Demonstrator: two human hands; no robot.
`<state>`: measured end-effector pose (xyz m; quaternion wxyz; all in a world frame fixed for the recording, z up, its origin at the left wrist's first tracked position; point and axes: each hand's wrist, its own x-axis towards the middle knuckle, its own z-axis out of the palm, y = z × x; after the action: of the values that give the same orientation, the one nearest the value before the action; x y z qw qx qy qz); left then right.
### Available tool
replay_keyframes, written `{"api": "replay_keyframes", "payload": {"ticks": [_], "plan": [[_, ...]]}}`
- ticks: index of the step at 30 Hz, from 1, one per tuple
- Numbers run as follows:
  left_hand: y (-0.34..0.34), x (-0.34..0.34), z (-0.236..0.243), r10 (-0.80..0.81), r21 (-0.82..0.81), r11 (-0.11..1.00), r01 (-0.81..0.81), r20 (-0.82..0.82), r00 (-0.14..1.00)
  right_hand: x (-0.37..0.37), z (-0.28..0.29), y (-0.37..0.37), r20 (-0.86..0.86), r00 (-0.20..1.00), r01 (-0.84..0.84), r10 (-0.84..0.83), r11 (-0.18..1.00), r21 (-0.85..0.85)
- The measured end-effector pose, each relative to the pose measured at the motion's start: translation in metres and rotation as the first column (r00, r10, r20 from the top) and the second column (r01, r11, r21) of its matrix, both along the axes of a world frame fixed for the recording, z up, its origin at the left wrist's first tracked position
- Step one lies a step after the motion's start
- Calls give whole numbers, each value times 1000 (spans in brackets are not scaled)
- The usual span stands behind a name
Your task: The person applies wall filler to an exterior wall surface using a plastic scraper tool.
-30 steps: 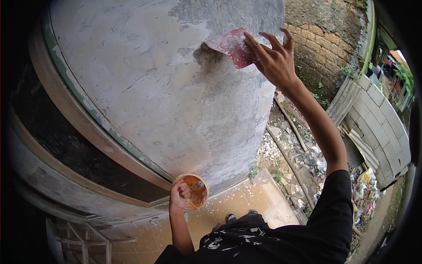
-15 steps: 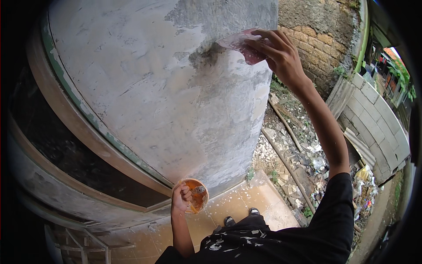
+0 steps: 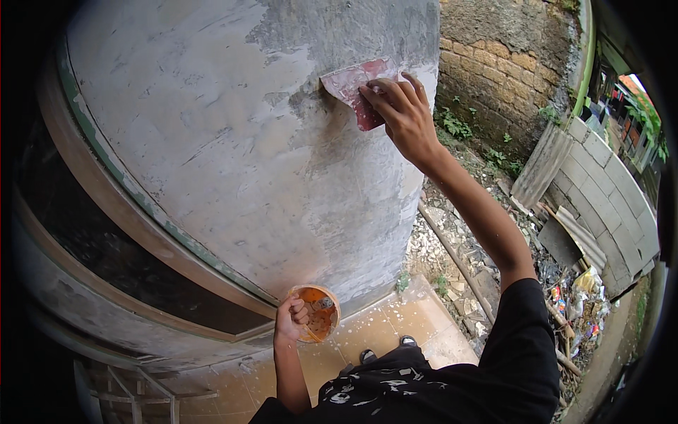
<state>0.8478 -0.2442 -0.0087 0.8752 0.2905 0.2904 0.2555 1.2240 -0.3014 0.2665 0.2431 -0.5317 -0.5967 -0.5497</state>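
My right hand [image 3: 408,119] grips a red putty spreader [image 3: 347,83] smeared with whitish paste. Its wide edge lies at the patchy grey and white plaster wall [image 3: 212,169], near a dark rough patch and the wall's right corner. Low in front of me, my left hand [image 3: 289,319] is closed on the side of a small orange bucket [image 3: 330,299]. Some greyish paste shows inside the bucket, whose inner wall is stained orange.
A dark window with a wooden frame [image 3: 162,300] runs along the left. Paint-spotted tiles [image 3: 374,325] lie under my feet. Rubble, poles [image 3: 459,258] and litter cover the ground to the right, before a grey block wall [image 3: 600,177]. A wooden rack [image 3: 134,396] stands lower left.
My right hand has moved left and slightly down across the wall with the putty spreader. The left hand and the bucket have barely shifted.
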Motion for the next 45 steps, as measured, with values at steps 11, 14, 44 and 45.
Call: {"api": "replay_keyframes", "payload": {"ticks": [11, 14, 44, 45], "plan": [[6, -4, 2, 55, 76, 995, -57, 24, 998, -2, 11, -24, -7, 1000, -27, 26, 945, -325], [6, -7, 3, 76, 69, 994, -80, 55, 996, -9, 31, -22, 6, 1000, -8, 10, 943, -333], [10, -7, 12, 119, 69, 990, -119, 7, 993, 20, 36, -5, 280, 950, -136, 140, 990, -33], [9, -6, 12, 123, 70, 990, -123, 6, 992, 18, 34, -5, 240, 960, -130, 141, 990, -59]]}}
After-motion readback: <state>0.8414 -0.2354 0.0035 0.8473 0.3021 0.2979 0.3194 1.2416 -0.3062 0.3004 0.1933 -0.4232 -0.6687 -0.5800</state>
